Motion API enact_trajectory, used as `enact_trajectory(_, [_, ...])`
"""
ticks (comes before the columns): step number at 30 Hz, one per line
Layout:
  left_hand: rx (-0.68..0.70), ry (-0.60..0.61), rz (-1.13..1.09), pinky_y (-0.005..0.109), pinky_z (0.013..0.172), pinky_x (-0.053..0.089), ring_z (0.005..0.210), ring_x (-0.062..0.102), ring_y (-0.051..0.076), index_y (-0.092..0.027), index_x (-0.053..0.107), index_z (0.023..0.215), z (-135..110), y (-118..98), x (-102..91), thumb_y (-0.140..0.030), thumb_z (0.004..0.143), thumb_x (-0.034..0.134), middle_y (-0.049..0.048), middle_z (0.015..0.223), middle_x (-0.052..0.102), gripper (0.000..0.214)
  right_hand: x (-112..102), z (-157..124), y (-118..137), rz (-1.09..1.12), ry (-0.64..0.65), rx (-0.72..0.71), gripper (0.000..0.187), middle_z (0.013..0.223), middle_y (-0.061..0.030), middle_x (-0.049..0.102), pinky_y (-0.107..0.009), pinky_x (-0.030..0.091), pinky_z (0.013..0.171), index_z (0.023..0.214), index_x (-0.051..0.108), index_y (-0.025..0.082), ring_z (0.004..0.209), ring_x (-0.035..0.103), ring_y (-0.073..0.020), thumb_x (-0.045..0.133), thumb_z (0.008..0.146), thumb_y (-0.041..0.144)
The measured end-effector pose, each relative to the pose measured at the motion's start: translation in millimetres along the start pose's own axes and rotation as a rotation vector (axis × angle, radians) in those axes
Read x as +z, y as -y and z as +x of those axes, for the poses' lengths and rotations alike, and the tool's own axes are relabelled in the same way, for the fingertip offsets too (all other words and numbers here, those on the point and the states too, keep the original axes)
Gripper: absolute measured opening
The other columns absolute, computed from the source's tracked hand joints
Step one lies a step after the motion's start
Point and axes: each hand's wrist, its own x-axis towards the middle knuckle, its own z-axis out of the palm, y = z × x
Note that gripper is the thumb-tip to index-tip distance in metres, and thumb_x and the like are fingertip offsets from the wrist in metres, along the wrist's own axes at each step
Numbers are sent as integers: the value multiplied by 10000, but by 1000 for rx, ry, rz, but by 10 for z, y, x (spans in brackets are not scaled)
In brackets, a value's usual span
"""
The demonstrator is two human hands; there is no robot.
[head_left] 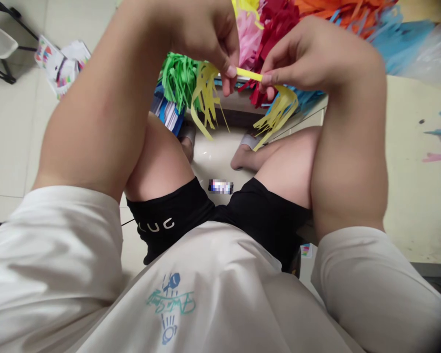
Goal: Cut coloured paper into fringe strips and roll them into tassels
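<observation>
A yellow paper tassel (249, 74) is stretched between my two hands, its narrow middle flat or twisted into a band. My left hand (209, 41) pinches one end of that band between thumb and fingers. At the other end, my right hand (297, 59) has the same kind of pinch. Fringed strips hang loose below each hand. Behind my left hand lies a bunch of green paper fringe (179, 81). Pink fringe (248, 41) and dark red fringe (277, 24) show between and behind the hands.
Orange fringe (338, 17) and blue fringe (397, 44) lie at the upper right, beside clear plastic (435, 51). Blue and pink scraps rest on the pale tabletop (419, 196). Printed packets (64, 66) are on the floor at left, near a chair (2, 41).
</observation>
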Motion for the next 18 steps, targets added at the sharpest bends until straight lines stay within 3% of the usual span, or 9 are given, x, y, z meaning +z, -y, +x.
enact_trajectory(1, [25, 40, -44, 378, 1126, 458, 822, 546, 67, -44, 893, 1051, 10, 18, 1, -346, 874, 851, -28, 665, 641, 353, -14, -5, -26, 29, 25, -30, 88, 793, 11, 805, -106, 444, 623, 963, 901, 120, 669, 677, -31, 845, 1031, 124])
enact_trajectory(2, [2, 4, -110, 415, 1154, 474, 834, 587, 88, -42, 883, 1036, 14, 22, 19, -324, 879, 850, -26, 665, 638, 325, -25, -10, -49, 72, 45, -53, 98, 787, 11, 804, -94, 459, 624, 944, 900, 119, 664, 682, -31, 846, 1026, 113])
enact_trajectory(6, [-341, -312, -531, 584, 1234, 491, 1047, 762, 276, -51, 848, 1175, 2, -92, 193, -149, 834, 910, 30, 778, 714, 360, -57, -16, -84, 240, 67, -38, 146, 760, 0, 795, -76, 500, 604, 880, 876, 93, 631, 686, -39, 823, 995, 20])
enact_trajectory(9, [-449, -314, -633, 641, 1282, 464, 1191, 768, 374, -41, 850, 1206, 18, -273, 302, -61, 762, 946, 105, 884, 779, 454, -83, 5, -83, 193, 92, -4, 139, 764, -17, 798, -55, 493, 568, 871, 882, 79, 609, 688, -40, 824, 958, -13])
enact_trajectory(12, [-364, -210, -431, 740, 1281, 417, 1107, 793, 409, -6, 876, 1142, 55, -437, 336, -310, 815, 989, 176, 914, 808, 461, -108, 34, -110, 126, 125, -24, 110, 787, -25, 809, -24, 477, 552, 899, 905, 86, 609, 680, -26, 852, 918, -8])
enact_trajectory(14, [-280, -150, -410, 751, 1222, 463, 1055, 818, 408, -11, 879, 1163, 77, -473, 332, -445, 835, 980, 187, 928, 823, 553, -110, 34, -129, 195, 149, -35, 37, 806, -39, 816, -39, 517, 574, 906, 904, 87, 635, 710, -46, 884, 920, 59])
enact_trajectory(15, [-250, -122, -448, 729, 1169, 513, 1021, 829, 399, -19, 881, 1143, 85, -462, 329, -469, 814, 996, 179, 909, 824, 569, -104, 25, -130, 281, 168, -53, 76, 807, -47, 816, -63, 546, 586, 910, 898, 86, 658, 737, -71, 930, 910, 156])
enact_trajectory(18, [-94, -104, -604, 614, 1029, 614, 985, 852, 359, -63, 882, 1123, 130, -348, 348, -501, 770, 1026, 117, 847, 807, 581, -53, -36, -65, 571, 202, -164, 480, 782, -37, 803, -133, 613, 649, 909, 867, 106, 712, 768, -111, 1038, 792, 539])
